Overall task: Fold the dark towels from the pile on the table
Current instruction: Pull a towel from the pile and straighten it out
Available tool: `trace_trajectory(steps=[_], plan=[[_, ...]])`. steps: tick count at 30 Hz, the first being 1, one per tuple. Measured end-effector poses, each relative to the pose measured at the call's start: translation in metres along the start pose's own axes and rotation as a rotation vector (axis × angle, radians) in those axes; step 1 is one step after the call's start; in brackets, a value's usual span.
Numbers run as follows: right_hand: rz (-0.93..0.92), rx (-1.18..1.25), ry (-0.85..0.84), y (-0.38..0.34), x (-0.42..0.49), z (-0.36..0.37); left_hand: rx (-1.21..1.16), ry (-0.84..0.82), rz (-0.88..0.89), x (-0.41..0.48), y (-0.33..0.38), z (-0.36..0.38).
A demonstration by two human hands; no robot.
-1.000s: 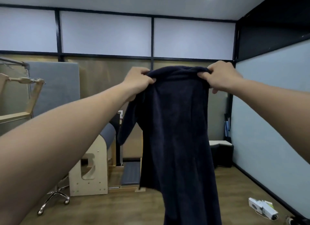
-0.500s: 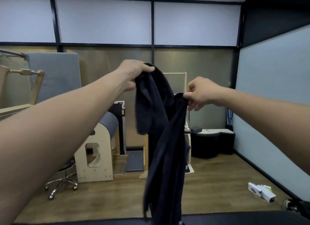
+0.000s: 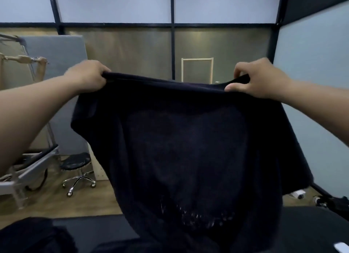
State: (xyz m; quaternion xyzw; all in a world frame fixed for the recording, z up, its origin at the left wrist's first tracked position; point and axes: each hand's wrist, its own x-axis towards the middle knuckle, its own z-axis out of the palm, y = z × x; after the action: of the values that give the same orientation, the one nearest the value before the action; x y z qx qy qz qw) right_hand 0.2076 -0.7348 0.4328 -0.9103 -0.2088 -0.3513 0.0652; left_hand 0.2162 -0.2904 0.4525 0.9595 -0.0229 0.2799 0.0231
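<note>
**Towel stretched between both hands, hanging over the bench**

You hold one dark towel (image 3: 185,149) up in front of you by its top edge. Your left hand (image 3: 88,76) grips the left end of that edge with the fingers curled over it. Your right hand (image 3: 258,79) pinches the right end between thumb and fingers. The hands are set wide apart and roughly level, so the held edge runs straight across from left to right, nearly taut with a slight dip in the middle.

From that edge the cloth hangs straight down, below and between your hands, with a loose flap outside each grip. Neither hand looks nearer to you than the other, so the towel faces you square.

The lower part drops toward the dark bench (image 3: 309,232). Dark cloth against a dark top makes it hard to tell whether the hem touches or hangs just above. The pile (image 3: 30,235) lies on the bench at your near left, apart from the hanging towel.

The next fold probably turns on that cross-wise edge: bring one hand over to the other, or lower the towel flat first.
</note>
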Motion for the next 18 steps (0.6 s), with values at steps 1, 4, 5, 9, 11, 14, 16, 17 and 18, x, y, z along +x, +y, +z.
trace_trajectory(steps=[1,4,5,9,11,14,16,17,18], plan=[[-0.026,-0.038,-0.002,0.006,-0.007,0.005,0.001,0.011,-0.022,-0.006,-0.003,0.004],[0.000,-0.079,-0.075,0.021,-0.042,0.033,0.065,-0.037,-0.054,-0.040,-0.006,0.031],[0.023,-0.080,-0.127,0.022,-0.058,0.047,0.107,-0.085,-0.054,-0.054,-0.006,0.047],[-0.026,-0.072,-0.401,0.016,-0.128,0.120,0.034,-0.323,-0.225,-0.115,-0.002,0.133],[-0.027,-0.031,-0.506,0.002,-0.161,0.146,-0.289,-0.409,-0.489,-0.145,0.000,0.174],[-0.028,0.034,-0.569,-0.011,-0.203,0.181,-0.967,-0.486,-0.946,-0.185,0.006,0.215],[0.021,0.012,-0.623,-0.015,-0.231,0.204,-1.387,-0.483,-1.050,-0.199,0.012,0.230],[0.079,-0.013,-0.661,-0.014,-0.245,0.215,-1.518,-0.457,-1.058,-0.202,0.015,0.235],[0.145,-0.039,-0.694,-0.013,-0.258,0.224,-1.623,-0.394,-1.069,-0.204,0.018,0.237]])
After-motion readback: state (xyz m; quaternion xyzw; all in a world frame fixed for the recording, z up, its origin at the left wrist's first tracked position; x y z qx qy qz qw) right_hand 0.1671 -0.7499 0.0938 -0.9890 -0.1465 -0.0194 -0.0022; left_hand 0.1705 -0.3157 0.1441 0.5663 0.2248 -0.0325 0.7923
